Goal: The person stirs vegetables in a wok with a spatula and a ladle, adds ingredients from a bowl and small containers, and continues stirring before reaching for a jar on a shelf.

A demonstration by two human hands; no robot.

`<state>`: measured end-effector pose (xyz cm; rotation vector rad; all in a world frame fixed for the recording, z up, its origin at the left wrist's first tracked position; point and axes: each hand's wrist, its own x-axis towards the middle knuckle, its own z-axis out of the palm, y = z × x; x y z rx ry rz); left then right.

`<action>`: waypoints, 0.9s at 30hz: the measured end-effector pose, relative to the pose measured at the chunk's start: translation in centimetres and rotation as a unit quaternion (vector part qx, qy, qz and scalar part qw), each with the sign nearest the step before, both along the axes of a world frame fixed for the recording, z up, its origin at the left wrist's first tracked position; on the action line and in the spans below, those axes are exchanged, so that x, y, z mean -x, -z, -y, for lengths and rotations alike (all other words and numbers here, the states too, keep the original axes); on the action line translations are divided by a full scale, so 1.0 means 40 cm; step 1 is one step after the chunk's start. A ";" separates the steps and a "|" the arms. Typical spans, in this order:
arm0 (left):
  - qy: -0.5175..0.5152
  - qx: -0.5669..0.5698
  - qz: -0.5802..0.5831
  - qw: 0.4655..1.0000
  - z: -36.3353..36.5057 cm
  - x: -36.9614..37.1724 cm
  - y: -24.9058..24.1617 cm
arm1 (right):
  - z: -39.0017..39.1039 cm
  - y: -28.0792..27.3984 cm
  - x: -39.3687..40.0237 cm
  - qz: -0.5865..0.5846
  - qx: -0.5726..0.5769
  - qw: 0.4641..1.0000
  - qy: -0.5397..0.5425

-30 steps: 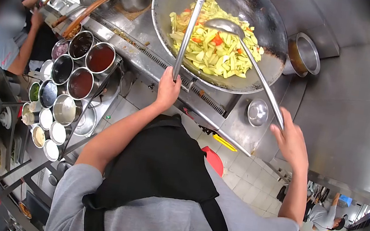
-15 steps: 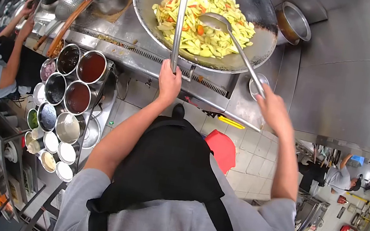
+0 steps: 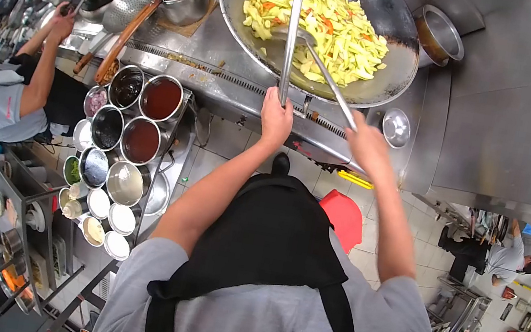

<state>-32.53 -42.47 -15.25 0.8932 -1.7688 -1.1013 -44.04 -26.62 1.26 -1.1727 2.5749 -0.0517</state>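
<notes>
A large wok (image 3: 403,66) on the stove holds many pale green-yellow slices (image 3: 351,40) with a few orange pieces. My left hand (image 3: 276,120) is closed round the lower end of a long metal handle (image 3: 290,45), whose white-looking head is at the top edge over the wok. In my right hand (image 3: 367,144) is the handle of a metal ladle (image 3: 331,82). The ladle's bowl is at the left part of the slices, partly hidden behind the other handle and the food.
Metal pots of sauces (image 3: 162,97) and small tubs stand at the left. Beyond them a co-worker (image 3: 4,104) handles a pan. A small metal bowl (image 3: 396,128) and a pot (image 3: 439,35) sit right of the wok. Another person (image 3: 504,259) is far right.
The ladle's bowl has moved left and down, into the slices, and my right hand has come closer to my left. The whole view has shifted, with the scene now further right.
</notes>
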 end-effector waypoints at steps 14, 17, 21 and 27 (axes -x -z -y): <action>0.007 -0.006 0.050 0.999 -0.017 -0.006 0.001 | -0.128 -0.064 0.228 -0.095 -0.103 0.990 0.015; -0.012 0.021 0.033 0.999 -0.013 0.004 0.009 | -0.188 -0.244 0.303 -0.123 -0.121 0.985 0.025; -0.019 -0.004 0.036 0.999 -0.021 0.012 -0.009 | -0.300 -0.499 0.371 -0.189 -0.149 0.971 0.006; -0.058 0.039 0.050 0.996 -0.032 0.021 -0.002 | -0.182 -0.217 0.575 -0.203 -0.110 0.973 -0.028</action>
